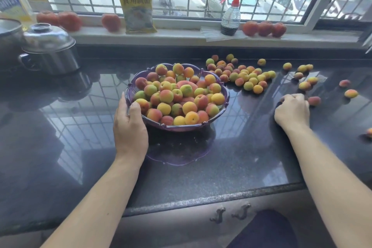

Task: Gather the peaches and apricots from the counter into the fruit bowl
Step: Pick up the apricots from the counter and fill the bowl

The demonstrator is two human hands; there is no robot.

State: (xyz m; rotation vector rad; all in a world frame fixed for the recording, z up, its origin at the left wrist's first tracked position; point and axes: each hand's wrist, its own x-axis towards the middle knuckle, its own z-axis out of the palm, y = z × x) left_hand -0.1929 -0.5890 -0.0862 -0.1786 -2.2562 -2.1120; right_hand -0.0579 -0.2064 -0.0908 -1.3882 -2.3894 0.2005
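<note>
left hand (130,125) grips the rim of the purple fruit bowl (225,104), already heaped. right hand (292,111) curls down on the counter (201,167), fingers bunched; whether it holds fruit, i cannot tell. loose apricots (243,75) lie right of the bowl. best to scoop small handfuls and set them in gently, so nothing rolls off.

Dark speckled stone counter (231,169), polished and mirror-glossy; scalloped purple translucent plastic fruit bowl (225,104), centre; domed steel pot lid (47,38) and shiny metal pot, upper left; crinkled yellow plastic packet (137,9) and clear plastic spray bottle (230,17) on the sill
</note>
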